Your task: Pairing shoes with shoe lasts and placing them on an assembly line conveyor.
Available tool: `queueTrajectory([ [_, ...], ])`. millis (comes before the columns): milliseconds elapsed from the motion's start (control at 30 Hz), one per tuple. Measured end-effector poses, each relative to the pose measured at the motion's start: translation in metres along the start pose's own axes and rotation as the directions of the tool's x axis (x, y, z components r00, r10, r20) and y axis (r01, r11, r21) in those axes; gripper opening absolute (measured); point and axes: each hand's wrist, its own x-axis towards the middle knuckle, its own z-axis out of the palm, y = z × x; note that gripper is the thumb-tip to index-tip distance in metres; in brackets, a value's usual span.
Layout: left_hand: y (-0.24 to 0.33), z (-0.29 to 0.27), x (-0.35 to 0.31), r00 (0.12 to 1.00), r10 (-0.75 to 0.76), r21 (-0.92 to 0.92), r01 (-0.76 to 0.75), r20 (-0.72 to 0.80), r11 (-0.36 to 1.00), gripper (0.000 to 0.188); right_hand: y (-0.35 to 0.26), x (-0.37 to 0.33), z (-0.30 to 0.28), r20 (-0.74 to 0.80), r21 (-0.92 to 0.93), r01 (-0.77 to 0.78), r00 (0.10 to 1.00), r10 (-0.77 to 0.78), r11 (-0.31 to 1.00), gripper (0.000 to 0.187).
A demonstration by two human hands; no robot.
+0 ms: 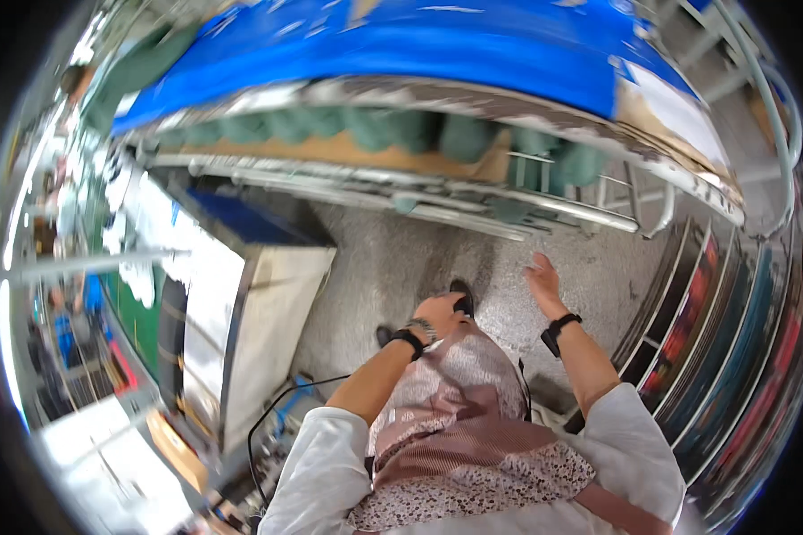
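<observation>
My left hand (pixel 441 316) is in front of my body, over the pink and white patterned apron (pixel 455 392). Its fingers are curled in. A small dark and pale shape shows at its fingertips, too blurred to name, with a dark shoe just beyond. My right hand (pixel 542 283) hangs over the floor to the right, fingers loosely apart and nothing in them. Both wrists wear dark bands, and the left also has a beaded bracelet (pixel 422 330).
A long table with a blue cover (pixel 401 53) stands ahead, green bundles (pixel 384 129) on the shelf beneath. At right is a rack (pixel 687 348) with coloured layers. A white-sided table (pixel 281 299) stands at left. Grey floor (pixel 366 259) lies between them.
</observation>
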Motion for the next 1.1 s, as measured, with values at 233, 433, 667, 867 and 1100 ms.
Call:
queueTrajectory([
  [233, -0.128, 0.074, -0.251, 0.593, -0.795, -0.263, 0.752, -0.132, 0.605, 0.033, -0.104, -0.005, -0.178, -0.451, 0.625, 0.252, 0.889, 0.079, 0.739, 0.030],
  [433, -0.117, 0.157, -0.335, 0.325, -0.946, -0.377, 0.876, 0.001, 0.301, 0.035, -0.232, 0.041, -0.269, -0.466, 0.481, 0.462, 0.855, -0.229, 0.745, 0.041],
  [667, -0.038, 0.247, -0.262, 0.271, -0.950, -0.654, 0.691, -0.158, 0.306, 0.029, -0.267, 0.094, -0.318, 0.040, 0.677, 0.400, 0.818, -0.574, 0.618, 0.032],
  [867, 0.095, 0.222, -0.119, 0.404, -0.858, -0.627, 0.590, -0.317, 0.509, 0.045, -0.265, 0.089, -0.314, 0.214, 0.845, 0.150, 0.785, -0.581, 0.513, 0.024],
  [1100, 0.256, 0.201, -0.042, 0.523, -0.708, -0.544, 0.459, -0.474, 0.703, 0.037, -0.287, 0.081, -0.331, 0.409, 0.799, 0.181, 0.537, -0.738, 0.574, 0.010],
])
